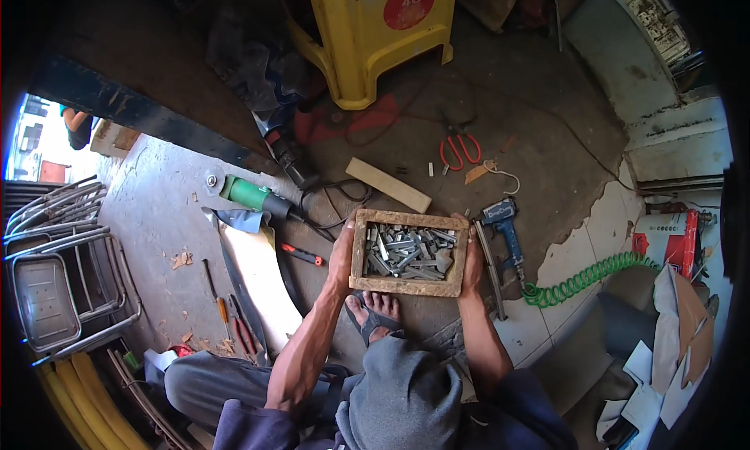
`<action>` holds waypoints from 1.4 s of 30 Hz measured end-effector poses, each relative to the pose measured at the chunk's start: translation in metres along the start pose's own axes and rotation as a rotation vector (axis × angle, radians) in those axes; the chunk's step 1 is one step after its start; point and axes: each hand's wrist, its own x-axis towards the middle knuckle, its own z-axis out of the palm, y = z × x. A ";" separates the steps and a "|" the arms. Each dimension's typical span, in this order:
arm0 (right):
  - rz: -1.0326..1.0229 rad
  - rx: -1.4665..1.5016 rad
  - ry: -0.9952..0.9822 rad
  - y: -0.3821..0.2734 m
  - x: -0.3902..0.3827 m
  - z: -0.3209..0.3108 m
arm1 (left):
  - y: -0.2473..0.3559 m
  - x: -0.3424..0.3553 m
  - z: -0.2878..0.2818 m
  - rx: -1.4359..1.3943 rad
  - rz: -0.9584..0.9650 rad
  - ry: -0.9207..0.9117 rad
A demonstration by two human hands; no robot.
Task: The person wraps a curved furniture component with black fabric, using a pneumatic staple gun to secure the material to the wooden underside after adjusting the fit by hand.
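Note:
A shallow wooden box (410, 216) is held level between my two hands, above my sandalled foot. Strips of silvery staples and loose metal pieces (406, 251) fill it in a jumble. My left hand (341, 253) grips the left side, fingers partly hidden behind the wall. On the opposite side my right hand (473, 264) is closed round the edge. Just right of that hand lie long thin metal strips (492, 274) and a blue staple gun (506, 235). Beyond the box rests a pale wooden block (388, 184).
Left on the floor are a green angle grinder (248, 194), a utility knife (302, 254), red-handled pliers (242, 326) and a screwdriver (222, 308). Red-handled scissors (459, 151) lie ahead, before a yellow stool (383, 36). A green coiled hose (590, 278) runs right; metal chair frames (66, 270) stand far left.

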 end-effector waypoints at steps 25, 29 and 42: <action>-0.710 -1.127 -0.135 -0.082 -0.033 0.057 | 0.045 -0.023 0.016 0.373 0.062 0.177; -0.711 -1.082 -0.123 -0.095 -0.039 0.061 | 0.076 -0.043 0.048 1.023 0.774 0.326; -0.247 -1.195 0.363 -0.112 -0.010 -0.036 | 0.088 -0.073 0.074 1.245 0.577 -0.370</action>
